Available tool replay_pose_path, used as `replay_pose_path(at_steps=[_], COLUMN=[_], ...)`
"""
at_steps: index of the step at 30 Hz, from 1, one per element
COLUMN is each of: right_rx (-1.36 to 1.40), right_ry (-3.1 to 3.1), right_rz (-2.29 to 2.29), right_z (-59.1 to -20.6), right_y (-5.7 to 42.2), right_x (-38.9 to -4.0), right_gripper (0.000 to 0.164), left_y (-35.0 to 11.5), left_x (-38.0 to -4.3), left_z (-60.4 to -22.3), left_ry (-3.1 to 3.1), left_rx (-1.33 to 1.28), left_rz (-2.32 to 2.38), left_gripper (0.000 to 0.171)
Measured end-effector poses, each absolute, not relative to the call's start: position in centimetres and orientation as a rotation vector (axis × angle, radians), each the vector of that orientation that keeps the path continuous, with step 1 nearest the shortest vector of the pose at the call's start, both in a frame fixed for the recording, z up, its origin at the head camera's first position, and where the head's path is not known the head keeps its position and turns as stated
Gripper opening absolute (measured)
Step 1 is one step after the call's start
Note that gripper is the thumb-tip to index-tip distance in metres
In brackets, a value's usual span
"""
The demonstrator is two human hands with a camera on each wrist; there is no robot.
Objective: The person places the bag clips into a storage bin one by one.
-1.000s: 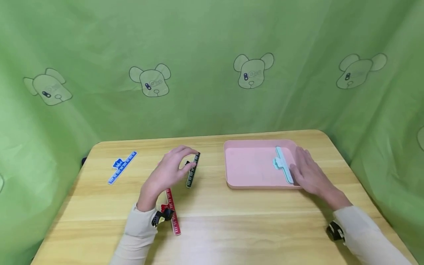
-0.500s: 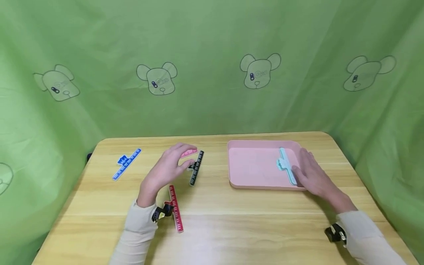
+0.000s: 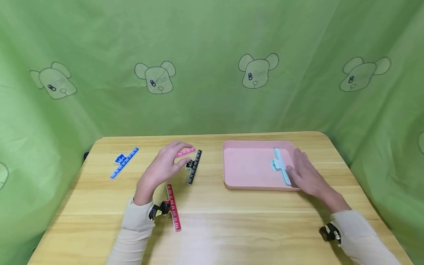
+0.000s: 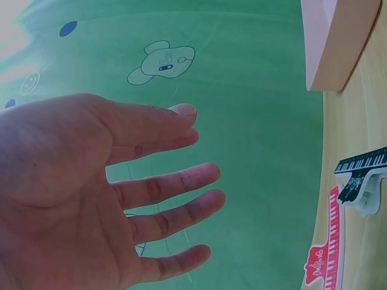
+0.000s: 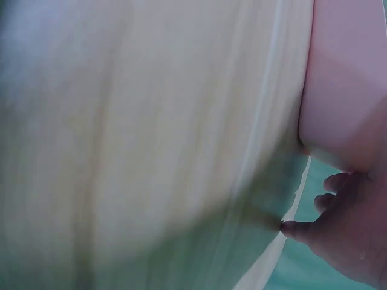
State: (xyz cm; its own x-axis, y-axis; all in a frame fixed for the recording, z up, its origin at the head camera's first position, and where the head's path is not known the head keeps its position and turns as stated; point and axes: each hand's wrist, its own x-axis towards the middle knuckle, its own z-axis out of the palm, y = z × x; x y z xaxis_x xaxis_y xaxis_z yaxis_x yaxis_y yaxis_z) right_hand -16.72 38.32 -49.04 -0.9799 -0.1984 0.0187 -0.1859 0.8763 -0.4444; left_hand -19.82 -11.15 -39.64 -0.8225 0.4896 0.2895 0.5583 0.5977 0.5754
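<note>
In the head view my left hand (image 3: 161, 167) hovers over the left-middle of the table, its fingers spread and bent a little, holding nothing. Just right of its thumb lies a black piano-key clip (image 3: 194, 167). A pink piano-key clip (image 3: 186, 152) is partly hidden behind the hand; both clips also show in the left wrist view. A red clip (image 3: 173, 209) lies beside the left wrist. My right hand (image 3: 306, 175) grips the right end of the pink tray (image 3: 245, 187), thumb inside and fingers along the outer wall. Near that thumb a light teal clip (image 3: 281, 167) rests in the tray.
A blue clip (image 3: 124, 164) lies at the table's far left. The wooden table (image 3: 238, 224) ends at a green curtain (image 3: 205, 106) printed with animal heads. Dark wrist cameras sit on both sleeves, the left one over part of the red clip.
My left fingers have drawn slightly away from the black clip, and more of the pink clip shows. The right hand stays at the tray's end. The head view has shifted a little.
</note>
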Motion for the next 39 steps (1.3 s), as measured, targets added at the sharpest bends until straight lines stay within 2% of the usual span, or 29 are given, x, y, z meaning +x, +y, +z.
replay_pose_path(at_steps=[17, 25, 39], right_rx=[-0.354, -0.285, -0.268], right_ry=[3.045, 3.110, 3.088], right_rz=[-0.730, -0.627, -0.508], right_z=[-49.0, -48.7, -48.7], right_y=[39.0, 38.9, 38.7], right_x=[-17.4, -17.8, -17.6], right_gripper=[0.074, 0.072, 0.076], left_y=[-11.5, -11.8, -11.7], left_x=[-21.1, -21.4, -21.7], left_z=[-41.5, -42.2, -42.9], left_ry=[-2.874, -3.015, -3.064], left_rx=[-0.820, -0.789, -0.779], left_rz=[-1.026, -1.004, -0.966], left_gripper=[0.038, 0.043, 0.044])
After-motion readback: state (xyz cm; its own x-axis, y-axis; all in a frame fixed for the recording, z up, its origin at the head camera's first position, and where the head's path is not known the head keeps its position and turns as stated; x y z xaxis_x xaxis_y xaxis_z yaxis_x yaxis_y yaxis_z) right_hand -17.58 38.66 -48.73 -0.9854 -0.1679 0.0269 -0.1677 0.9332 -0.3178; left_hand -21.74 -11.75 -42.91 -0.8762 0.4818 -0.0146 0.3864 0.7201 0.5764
